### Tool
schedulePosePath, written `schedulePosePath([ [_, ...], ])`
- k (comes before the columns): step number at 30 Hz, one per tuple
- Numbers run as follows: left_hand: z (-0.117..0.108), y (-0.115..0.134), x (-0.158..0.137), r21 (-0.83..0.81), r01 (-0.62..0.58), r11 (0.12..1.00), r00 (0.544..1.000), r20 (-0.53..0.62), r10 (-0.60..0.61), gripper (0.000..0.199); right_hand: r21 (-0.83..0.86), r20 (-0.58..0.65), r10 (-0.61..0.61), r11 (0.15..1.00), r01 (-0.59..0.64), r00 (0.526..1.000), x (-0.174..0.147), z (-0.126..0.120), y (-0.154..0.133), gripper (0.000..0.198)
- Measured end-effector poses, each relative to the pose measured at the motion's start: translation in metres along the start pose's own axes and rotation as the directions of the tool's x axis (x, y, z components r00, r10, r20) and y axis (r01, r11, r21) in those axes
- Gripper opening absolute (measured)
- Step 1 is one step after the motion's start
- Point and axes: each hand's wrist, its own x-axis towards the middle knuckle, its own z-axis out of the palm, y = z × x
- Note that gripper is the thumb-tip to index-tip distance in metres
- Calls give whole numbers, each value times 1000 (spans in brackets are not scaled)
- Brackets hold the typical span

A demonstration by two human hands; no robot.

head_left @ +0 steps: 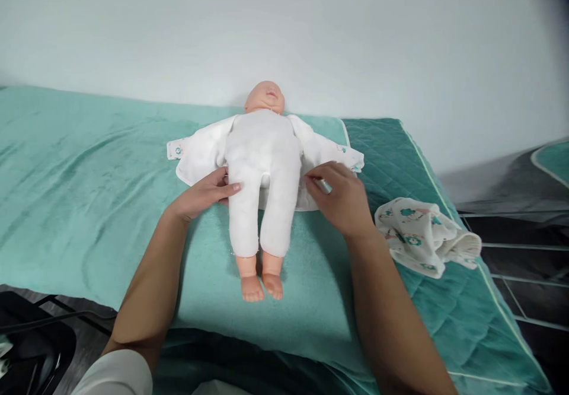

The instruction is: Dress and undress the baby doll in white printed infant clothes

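Note:
A baby doll [267, 146] with a white cloth body lies on its back, feet towards me. Its arms are in the sleeves of a white baby shirt [204, 152] with printed cuffs. The shirt is spread open beneath the doll, its lower edge showing between and beside the legs. At the doll's hip, my left hand [207, 192] has its thumb on the thigh and its other fingers at the side, partly hidden. My right hand [340, 196] is closed in a pinch at the shirt's open side, just beside the other hip; its fingertips are partly hidden.
Crumpled printed baby clothing [427, 235] lies to the right on a dark green quilted cover [471, 318]. A light green cloth [89, 187] covers the rest of the bed, against a white wall [284, 27]. Metal rack bars [524, 247] stand at the right.

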Motion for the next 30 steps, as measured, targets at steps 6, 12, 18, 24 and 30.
schedulePosePath([
  [6,-3,-1,1,-32,-24,999,1000,-13,24,62,161,431,-239,969,187,870,-4,10,-11,19],
  [12,-3,-2,0,-49,-25,998,1000,-2,24,60,10,552,-143,986,165,822,-5,3,-17,32],
  [18,-5,0,-1,139,-67,988,998,-5,69,49,12,563,-107,993,121,819,-4,2,-16,31],
  [24,-4,-2,-6,564,-93,821,979,-96,177,48,-26,525,-86,993,117,847,-6,7,-13,31],
  [30,4,-17,-16,620,-101,778,951,-170,258,50,-56,360,-40,996,64,932,-31,16,-21,26],
])
